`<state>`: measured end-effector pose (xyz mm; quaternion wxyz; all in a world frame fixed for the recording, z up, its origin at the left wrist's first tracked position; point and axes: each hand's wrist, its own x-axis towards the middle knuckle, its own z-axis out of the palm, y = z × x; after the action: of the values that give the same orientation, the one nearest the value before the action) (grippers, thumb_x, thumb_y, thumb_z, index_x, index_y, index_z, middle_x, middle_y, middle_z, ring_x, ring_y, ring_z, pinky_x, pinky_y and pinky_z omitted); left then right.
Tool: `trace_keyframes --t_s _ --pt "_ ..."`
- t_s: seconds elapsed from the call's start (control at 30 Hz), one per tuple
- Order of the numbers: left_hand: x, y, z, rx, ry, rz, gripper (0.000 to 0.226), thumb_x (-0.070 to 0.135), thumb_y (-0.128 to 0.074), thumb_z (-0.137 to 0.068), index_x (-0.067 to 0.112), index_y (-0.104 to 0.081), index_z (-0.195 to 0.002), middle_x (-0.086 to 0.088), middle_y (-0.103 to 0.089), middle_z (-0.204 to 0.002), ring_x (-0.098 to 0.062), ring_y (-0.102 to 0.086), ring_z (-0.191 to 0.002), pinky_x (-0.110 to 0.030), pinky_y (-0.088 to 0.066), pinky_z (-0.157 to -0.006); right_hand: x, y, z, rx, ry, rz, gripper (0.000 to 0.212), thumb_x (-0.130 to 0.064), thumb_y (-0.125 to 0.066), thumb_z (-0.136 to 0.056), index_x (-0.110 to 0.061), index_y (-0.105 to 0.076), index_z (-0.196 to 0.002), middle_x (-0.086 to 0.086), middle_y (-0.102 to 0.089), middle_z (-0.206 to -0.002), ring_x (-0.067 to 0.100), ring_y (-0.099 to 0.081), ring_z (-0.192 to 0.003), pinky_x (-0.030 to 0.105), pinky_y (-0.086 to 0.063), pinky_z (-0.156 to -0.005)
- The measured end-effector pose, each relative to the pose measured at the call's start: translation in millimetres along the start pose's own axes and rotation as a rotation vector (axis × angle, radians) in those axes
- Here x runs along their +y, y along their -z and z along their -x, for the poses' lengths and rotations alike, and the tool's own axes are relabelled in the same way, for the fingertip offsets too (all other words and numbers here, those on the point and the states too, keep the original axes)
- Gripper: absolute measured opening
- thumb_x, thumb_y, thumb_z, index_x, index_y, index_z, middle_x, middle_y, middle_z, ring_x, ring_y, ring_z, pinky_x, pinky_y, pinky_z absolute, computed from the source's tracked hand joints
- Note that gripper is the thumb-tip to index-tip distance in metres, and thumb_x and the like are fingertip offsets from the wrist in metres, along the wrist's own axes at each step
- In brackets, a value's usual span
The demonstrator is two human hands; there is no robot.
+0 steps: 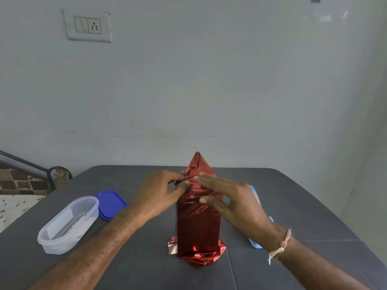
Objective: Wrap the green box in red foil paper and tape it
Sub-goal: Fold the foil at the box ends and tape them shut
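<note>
A tall box stands upright in the middle of the dark grey table (293, 195), fully covered in shiny red foil paper (198, 227), so no green shows. Loose foil rises in a pointed flap at the top and spreads crumpled around the base. My left hand (159, 193) pinches the foil fold at the box's upper left edge between thumb and fingers. My right hand (232, 201) lies with straight fingers pressed flat on the folded foil over the top, thumb against the front face. No tape is visible.
A clear oval plastic container (69, 225) sits at the left with its blue lid (111, 204) just behind it. A light blue object (256, 243) lies partly hidden behind my right hand. A bed with patterned cover borders the table's left side.
</note>
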<state>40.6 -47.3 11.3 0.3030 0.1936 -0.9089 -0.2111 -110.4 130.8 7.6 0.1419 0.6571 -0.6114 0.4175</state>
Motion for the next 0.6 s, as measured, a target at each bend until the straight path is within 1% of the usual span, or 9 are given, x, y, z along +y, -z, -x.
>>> trace_keyframes --t_s 0.07,0.13,0.2,0.33,0.43,0.5,0.57,0.6 --pt "1.4 0.0 0.1 0.001 0.004 0.014 0.027 0.046 -0.060 -0.098 0.036 -0.076 -0.117 0.023 -0.074 -0.113 0.007 -0.066 -0.105 -0.018 -0.053 -0.087 -3.6 -1.5 1.8 0.048 0.031 -0.019 0.036 -0.021 -0.079 -0.090 -0.022 -0.074 -0.126 -0.013 -0.067 -0.133 -0.009 -0.056 -0.126 0.005 -0.042 -0.100" --pt "1.1 -0.8 -0.4 0.006 0.005 0.011 0.028 0.047 -0.062 -0.097 0.035 -0.075 -0.118 0.022 -0.073 -0.116 0.006 -0.065 -0.110 -0.014 -0.050 -0.087 -6.5 -3.1 3.6 0.076 0.057 -0.034 0.029 -0.014 -0.077 -0.091 -0.018 -0.077 -0.120 -0.011 -0.070 -0.128 -0.008 -0.058 -0.123 0.006 -0.045 -0.098" --pt "-0.3 -1.7 -1.1 0.011 0.009 0.001 0.031 0.047 -0.063 -0.095 0.034 -0.074 -0.121 0.021 -0.072 -0.120 0.005 -0.062 -0.115 -0.010 -0.044 -0.086 -6.9 -5.4 5.7 0.069 0.063 -0.053 0.026 -0.011 -0.075 -0.093 -0.016 -0.078 -0.118 -0.008 -0.071 -0.127 -0.007 -0.060 -0.122 0.009 -0.047 -0.098" --pt "-2.6 -1.7 -1.7 -0.001 0.020 -0.011 0.033 0.048 -0.064 -0.094 0.034 -0.073 -0.123 0.020 -0.070 -0.124 0.003 -0.060 -0.119 -0.017 -0.044 -0.091 -1.1 -11.3 11.6 0.030 0.038 -0.064 0.024 -0.018 -0.070 -0.097 -0.021 -0.078 -0.119 -0.011 -0.071 -0.128 -0.003 -0.060 -0.125 0.019 -0.049 -0.105" --pt "-3.3 -1.3 -2.5 -0.016 0.018 0.000 0.033 0.049 -0.064 -0.094 0.035 -0.072 -0.123 0.022 -0.069 -0.124 0.006 -0.059 -0.118 -0.019 -0.046 -0.094 2.2 -15.0 14.9 0.002 0.015 -0.039 0.024 -0.031 -0.063 -0.101 -0.026 -0.077 -0.120 -0.015 -0.070 -0.128 -0.003 -0.057 -0.128 0.033 -0.047 -0.112" --pt "-3.1 -1.0 -4.2 -0.014 0.013 0.034 0.030 0.045 -0.065 -0.095 0.034 -0.073 -0.121 0.025 -0.067 -0.122 0.013 -0.056 -0.112 -0.015 -0.046 -0.094 3.4 -17.4 16.8 -0.009 0.007 -0.037 0.028 -0.037 -0.059 -0.101 -0.028 -0.076 -0.121 -0.017 -0.069 -0.130 -0.004 -0.055 -0.130 0.038 -0.047 -0.113" --pt "-2.3 -0.5 -7.3 -0.009 0.013 0.092 0.023 0.039 -0.066 -0.096 0.031 -0.075 -0.116 0.030 -0.061 -0.112 0.024 -0.050 -0.102 -0.005 -0.039 -0.089 4.4 -19.0 18.2 -0.014 0.007 -0.034 0.028 -0.036 -0.059 -0.100 -0.029 -0.075 -0.121 -0.017 -0.068 -0.130 -0.004 -0.054 -0.132 0.041 -0.046 -0.113" --pt "-2.5 -0.5 -9.5 -0.010 0.018 0.120 0.020 0.035 -0.067 -0.096 0.030 -0.076 -0.113 0.032 -0.059 -0.108 0.026 -0.049 -0.099 -0.002 -0.036 -0.086 5.0 -19.6 18.4 -0.016 0.006 -0.035 0.027 -0.036 -0.059 -0.100 -0.029 -0.075 -0.121 -0.017 -0.068 -0.130 -0.004 -0.054 -0.132 0.042 -0.047 -0.113"
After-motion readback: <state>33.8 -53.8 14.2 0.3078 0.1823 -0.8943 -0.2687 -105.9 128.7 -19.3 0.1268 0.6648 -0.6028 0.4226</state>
